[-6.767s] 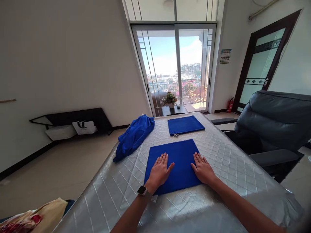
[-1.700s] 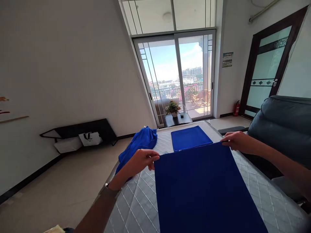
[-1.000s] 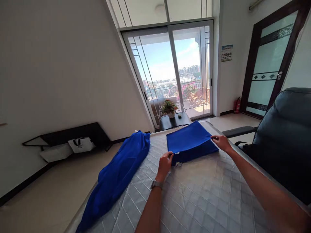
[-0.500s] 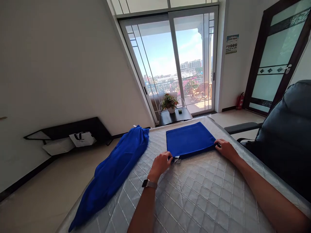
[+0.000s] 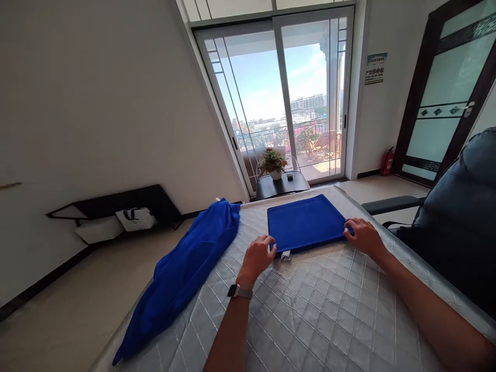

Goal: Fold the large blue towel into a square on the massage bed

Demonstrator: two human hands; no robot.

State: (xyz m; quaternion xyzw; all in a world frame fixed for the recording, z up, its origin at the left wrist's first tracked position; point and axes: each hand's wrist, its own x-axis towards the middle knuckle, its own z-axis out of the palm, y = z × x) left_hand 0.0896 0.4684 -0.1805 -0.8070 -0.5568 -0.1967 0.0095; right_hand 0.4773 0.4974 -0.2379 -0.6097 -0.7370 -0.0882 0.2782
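Observation:
A folded blue cloth (image 5: 308, 222) lies flat in a neat rectangle on the quilted mattress (image 5: 329, 305). White tags (image 5: 287, 254) stick out from its near edge. At its near left corner is my left hand (image 5: 259, 258), wearing a watch; thumb and fingers are parted with nothing between them. My right hand (image 5: 363, 237) is by the near right corner, its fingers curved and apart from the thumb, holding nothing. Whether fingertips still brush the cloth is hard to tell. A second blue cloth (image 5: 189, 268), loosely bunched, stretches along the mattress's left side.
Beyond the mattress, a small black table (image 5: 282, 187) bears a potted plant (image 5: 273, 163). A black chair (image 5: 457, 206) with an armrest stands close on the right. Along the left wall, a low black rack (image 5: 116, 201) holds a white bag (image 5: 136, 219).
Both hands have let go of the folded cloth's near corners, their fingers opening. The folded cloth stays in place on the mattress. The whole view has shifted slightly.

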